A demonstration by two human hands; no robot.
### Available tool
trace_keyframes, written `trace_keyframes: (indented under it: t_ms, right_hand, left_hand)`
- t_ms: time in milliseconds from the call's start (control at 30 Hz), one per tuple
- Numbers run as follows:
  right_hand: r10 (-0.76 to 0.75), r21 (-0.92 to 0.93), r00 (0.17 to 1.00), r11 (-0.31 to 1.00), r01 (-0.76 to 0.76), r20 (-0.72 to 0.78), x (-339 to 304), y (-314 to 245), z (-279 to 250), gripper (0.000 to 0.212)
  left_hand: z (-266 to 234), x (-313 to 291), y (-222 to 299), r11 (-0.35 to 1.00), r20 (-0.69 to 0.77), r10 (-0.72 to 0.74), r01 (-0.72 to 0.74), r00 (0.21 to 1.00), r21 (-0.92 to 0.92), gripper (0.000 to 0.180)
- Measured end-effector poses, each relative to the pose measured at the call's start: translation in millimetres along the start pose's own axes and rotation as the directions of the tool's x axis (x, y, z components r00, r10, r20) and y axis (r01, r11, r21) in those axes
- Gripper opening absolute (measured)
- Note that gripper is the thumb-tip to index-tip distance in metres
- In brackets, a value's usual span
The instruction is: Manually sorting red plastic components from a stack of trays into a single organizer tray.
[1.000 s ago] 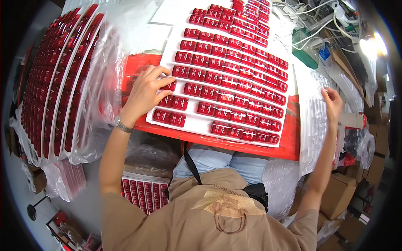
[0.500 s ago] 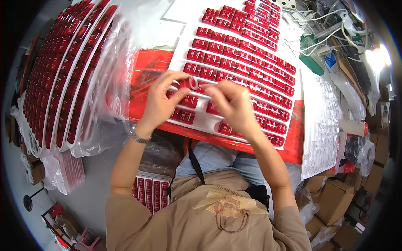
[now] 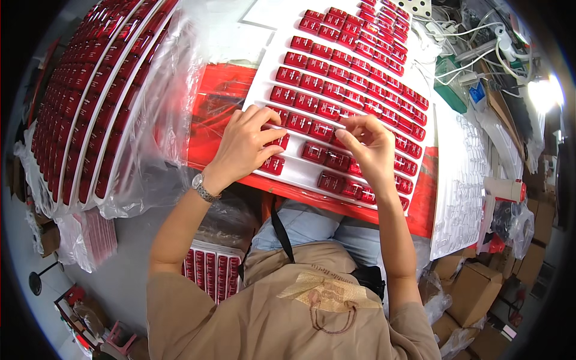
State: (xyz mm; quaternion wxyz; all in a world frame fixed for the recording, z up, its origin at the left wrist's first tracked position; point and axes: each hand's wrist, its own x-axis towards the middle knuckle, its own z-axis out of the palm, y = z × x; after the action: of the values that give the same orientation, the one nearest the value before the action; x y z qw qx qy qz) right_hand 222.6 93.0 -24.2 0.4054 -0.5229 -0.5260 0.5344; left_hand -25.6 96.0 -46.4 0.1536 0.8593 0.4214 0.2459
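Observation:
A white tray (image 3: 298,172) holds rows of small glossy red jars (image 3: 315,152) with pale print. Near its left edge, my left hand (image 3: 243,144) has thumb and fingers closed round one small red jar (image 3: 280,141) in a row, partly covered by the fingertips. Another jar (image 3: 273,164) sits just below that hand. My right hand (image 3: 371,150) hovers over the middle rows, fingers curled and the thumb a little apart from the index finger. Nothing shows between them. Its palm side and some jars beneath it are hidden.
A tall stack of filled trays (image 3: 78,114) in clear plastic stands at the left. Red sheeting (image 3: 219,99) covers the table. Clear plastic trays (image 3: 459,180) lie at the right, with cables (image 3: 462,66) and cardboard boxes (image 3: 474,288) beyond. Another filled tray (image 3: 210,270) is below the table edge.
My left hand has lowered a red jar from above the tray to its left rows. The right hand, clenched beside it before, has moved right and loosened. The view has shifted slightly.

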Motion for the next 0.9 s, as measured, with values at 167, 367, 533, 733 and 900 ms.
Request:
trace_keyframes:
  t_ms: [167,367,533,733,900]
  right_hand:
    - [-0.452,-0.872,0.89,0.408,0.271,0.065,3.0,17.3,-6.3,0.025]
    - [-0.223,0.16,0.965,0.957,0.244,-0.135,-8.1,-8.3,-1.8,0.025]
    - [-0.642,-0.419,0.766,0.707,0.57,-0.04,-25.5,-18.1,26.5,0.029]
    - [-0.426,-0.487,0.81,0.65,0.583,0.402,-25.4,-11.4,-38.3,0.055]
    - [-0.534,-0.93,0.762,0.242,-0.278,-0.367,29.8,43.0,-282.3,0.044]
  left_hand:
    - [-3.4,-3.1,4.0,0.979,-0.149,-0.103,0.074,0.983,-0.188,0.029]
    - [1.6,2.8,38.0,0.719,-0.075,-0.275,0.153,0.959,-0.678,0.029]
    - [23.3,6.8,65.3,0.296,0.028,-0.378,0.15,0.925,-0.943,0.034]
    - [-0.8,0.4,37.3,0.981,-0.123,-0.079,0.056,0.989,-0.185,0.032]
    - [9.5,9.5,31.1,0.996,0.027,-0.037,0.039,0.999,-0.078,0.031]
